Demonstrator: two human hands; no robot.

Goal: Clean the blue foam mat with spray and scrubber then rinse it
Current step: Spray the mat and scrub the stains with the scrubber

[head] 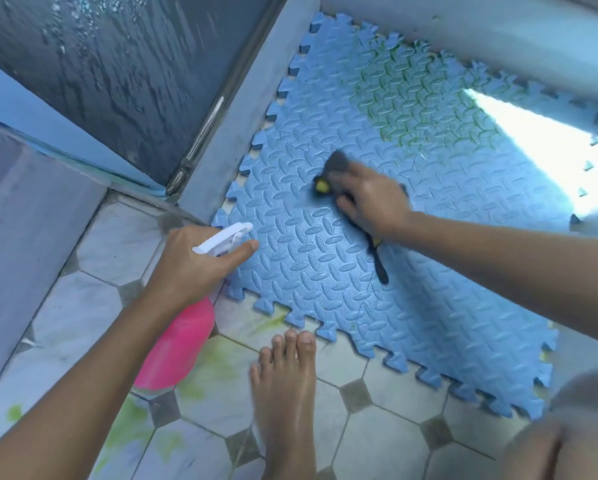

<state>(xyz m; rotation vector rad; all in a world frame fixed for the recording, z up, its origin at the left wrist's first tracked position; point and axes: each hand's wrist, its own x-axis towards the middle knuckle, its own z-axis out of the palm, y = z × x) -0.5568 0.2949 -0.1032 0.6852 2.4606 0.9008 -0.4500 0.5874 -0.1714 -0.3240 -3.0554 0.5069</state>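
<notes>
The blue foam mat (377, 299) with jigsaw edges lies on the tiled floor; green stains cover its far part. My left hand (193, 261) grips the white trigger head of a pink spray bottle (176, 344) at the mat's near left corner, nozzle pointing over the mat. My right hand (373, 202) holds a scrubber (339, 168) with a grey pad, yellow joint and dark handle, pressed on the mat's middle. The scrubber looks blurred.
A bare foot (283, 386) stands on the tiles (82, 306) just in front of the mat. Green smears mark the tiles at lower left. A grey ledge (252, 95) and a wet dark panel border the mat's left side. Bright sunlight falls on its right part.
</notes>
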